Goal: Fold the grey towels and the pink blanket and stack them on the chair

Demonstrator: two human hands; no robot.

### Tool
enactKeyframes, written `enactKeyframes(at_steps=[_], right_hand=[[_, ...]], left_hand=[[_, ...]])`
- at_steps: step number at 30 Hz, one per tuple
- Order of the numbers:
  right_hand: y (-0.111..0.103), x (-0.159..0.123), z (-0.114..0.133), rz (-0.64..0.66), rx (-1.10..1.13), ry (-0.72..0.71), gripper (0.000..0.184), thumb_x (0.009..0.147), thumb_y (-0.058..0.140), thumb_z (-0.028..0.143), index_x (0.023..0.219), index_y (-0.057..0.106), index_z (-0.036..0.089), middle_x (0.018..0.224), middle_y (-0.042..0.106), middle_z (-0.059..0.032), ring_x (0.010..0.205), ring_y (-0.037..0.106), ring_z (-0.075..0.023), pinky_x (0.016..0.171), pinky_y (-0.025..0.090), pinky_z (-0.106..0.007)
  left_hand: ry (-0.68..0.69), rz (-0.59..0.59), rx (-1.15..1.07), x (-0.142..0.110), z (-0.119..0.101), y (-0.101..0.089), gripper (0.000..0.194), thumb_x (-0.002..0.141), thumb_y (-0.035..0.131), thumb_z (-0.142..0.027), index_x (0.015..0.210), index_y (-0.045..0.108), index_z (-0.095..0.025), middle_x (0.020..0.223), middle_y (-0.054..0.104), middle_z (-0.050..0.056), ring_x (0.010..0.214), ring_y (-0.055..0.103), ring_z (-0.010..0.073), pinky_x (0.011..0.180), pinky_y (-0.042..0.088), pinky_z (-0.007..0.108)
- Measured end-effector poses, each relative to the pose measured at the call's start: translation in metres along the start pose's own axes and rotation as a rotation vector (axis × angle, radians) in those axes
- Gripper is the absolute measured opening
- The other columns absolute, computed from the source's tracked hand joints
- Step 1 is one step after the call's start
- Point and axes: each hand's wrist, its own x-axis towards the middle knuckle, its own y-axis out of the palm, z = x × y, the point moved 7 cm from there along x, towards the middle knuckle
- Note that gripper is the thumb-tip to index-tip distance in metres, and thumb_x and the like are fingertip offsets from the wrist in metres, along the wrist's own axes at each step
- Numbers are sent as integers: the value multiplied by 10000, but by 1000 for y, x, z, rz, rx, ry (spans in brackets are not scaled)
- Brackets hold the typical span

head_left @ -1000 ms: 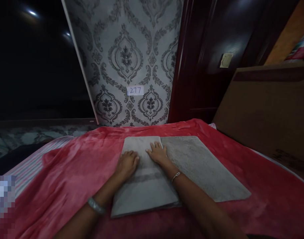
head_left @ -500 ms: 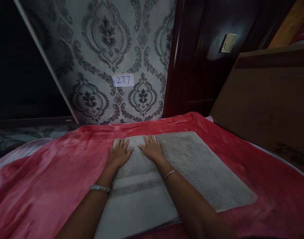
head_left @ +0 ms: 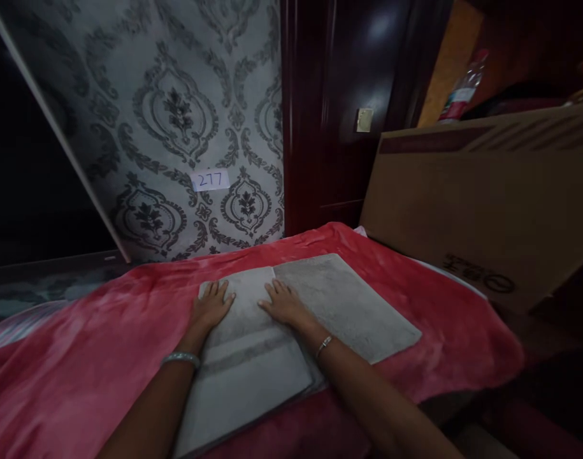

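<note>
A grey mat with a fuzzy, suede-like surface [head_left: 353, 306] lies flat on a red blanket [head_left: 104, 344]. Its left part is a paler panel [head_left: 253, 382] with a darker band across it, looking folded over or laid on top; I cannot tell which. My left hand [head_left: 213, 307] rests palm down on the panel's far left corner, fingers spread. Spread flat as well, my right hand [head_left: 284, 306] presses near the far end of the seam between pale and darker parts. Neither hand grips anything. My right forearm hides some of the mat.
Behind the blanket stands a patterned wall with a paper label reading 277 [head_left: 210, 180]. A large cardboard box [head_left: 477, 197] is at the right, with a plastic bottle [head_left: 460, 95] behind its top edge. A dark screen [head_left: 37, 166] is at the left.
My view has turned to the right, showing more of the box and the bottle. My right hand has slid slightly back from the mat's far edge. Both hands stay flat.
</note>
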Motion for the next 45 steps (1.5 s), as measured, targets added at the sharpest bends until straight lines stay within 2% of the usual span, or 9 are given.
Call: enactKeyframes(at_steps=[4,7,10,15,26,32,38,41,45], right_hand=[[-5,-56,-27,7,-10,-35,712,1001,337,593,1598,275,210,1668,183,-100,1542,121,-293,1224,109,-541],[-10,-84,-43,-1,-34,-26,683,1003,345,589,1594,288,251,1678,149,-58,1545,94,-307,1219,112,-567],[-11,-94,-49,-14,-61,-14,647,1016,337,558,1584,314,250,1676,160,-67,1542,115,-303,1218,130,-557],[-11,-96,-48,-79,-102,9,601,1029,346,511,1577,330,263,1669,198,-67,1537,143,-295,1212,141,-554],[-9,-122,-72,-58,-197,51,617,1039,290,532,1582,320,241,1660,212,-103,1528,190,-293,1201,190,-527],[-18,-156,-124,-58,-251,177,620,1031,305,551,1584,314,270,1659,220,-85,1530,188,-278,1206,190,-511],[-41,-191,-213,-171,-218,416,615,1009,400,489,1564,362,228,1644,272,-104,1510,240,-315,1186,239,-542],[-59,-200,-252,-251,-54,527,582,970,475,451,1483,489,176,1539,451,-165,1413,410,-342,1128,341,-524],[-81,-193,-275,-272,79,541,462,909,563,352,1321,635,155,1309,653,-170,1235,582,-301,1022,442,-392]], left_hand=[[10,7,-5,3,-3,-11,666,988,250,-498,1568,318,-178,1655,238,155,1536,201,320,1155,299,620],[29,1,9,-7,-20,-22,639,990,258,-474,1519,410,-150,1606,348,184,1501,289,334,1166,270,627],[129,-24,26,-38,-58,-23,622,997,269,-486,1523,408,-184,1622,330,150,1513,259,333,1192,180,651],[273,-90,82,-92,-107,2,619,986,375,-524,1553,367,-274,1648,278,120,1528,211,357,1192,185,648],[277,-135,82,-94,-106,8,621,984,404,-526,1554,366,-284,1648,273,123,1516,235,378,1181,216,652],[282,-127,58,-96,-106,10,629,983,396,-527,1556,363,-272,1646,284,110,1521,217,382,1183,199,665],[284,-138,22,-95,-105,10,627,974,409,-523,1551,375,-280,1637,309,103,1514,233,389,1179,196,670],[284,-140,16,-95,-105,10,623,970,420,-518,1542,394,-274,1633,320,109,1511,239,391,1176,200,669],[291,-158,1,-94,-104,9,604,967,439,-488,1530,417,-270,1621,345,111,1509,252,381,1182,201,662]])
